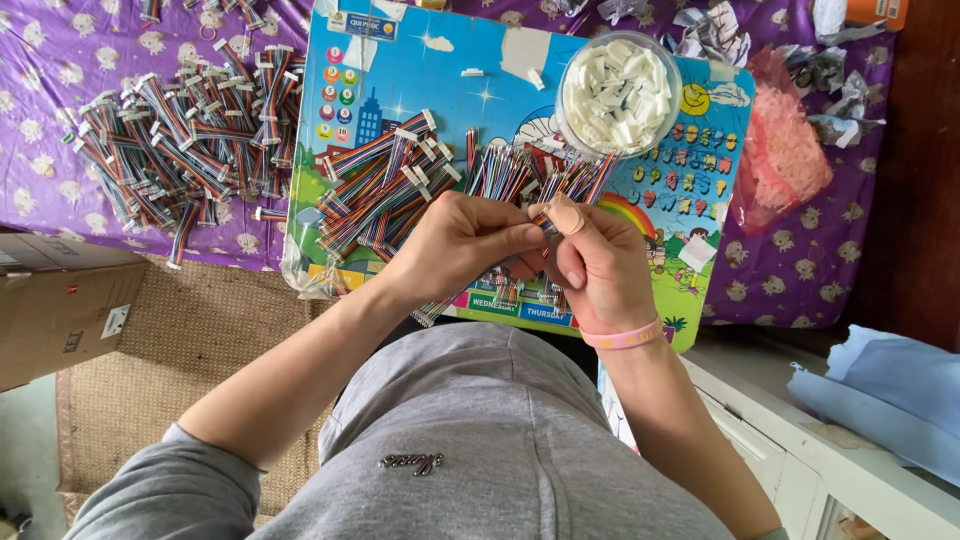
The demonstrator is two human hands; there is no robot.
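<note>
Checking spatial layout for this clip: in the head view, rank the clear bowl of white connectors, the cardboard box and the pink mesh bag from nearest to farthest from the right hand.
From the right hand:
1. Clear bowl, just above.
2. Pink mesh bag, upper right.
3. Cardboard box, far left.

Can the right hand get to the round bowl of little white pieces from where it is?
Probably yes. The bowl of white pieces sits open-topped on the colourful board, just beyond the right hand, with only loose rainbow wires lying low between them. But that hand is pinching a wire with the left hand now.

Both hands, left (462,243) and right (598,262), pinch one rainbow ribbon cable (545,222) (ends hidden).
</note>
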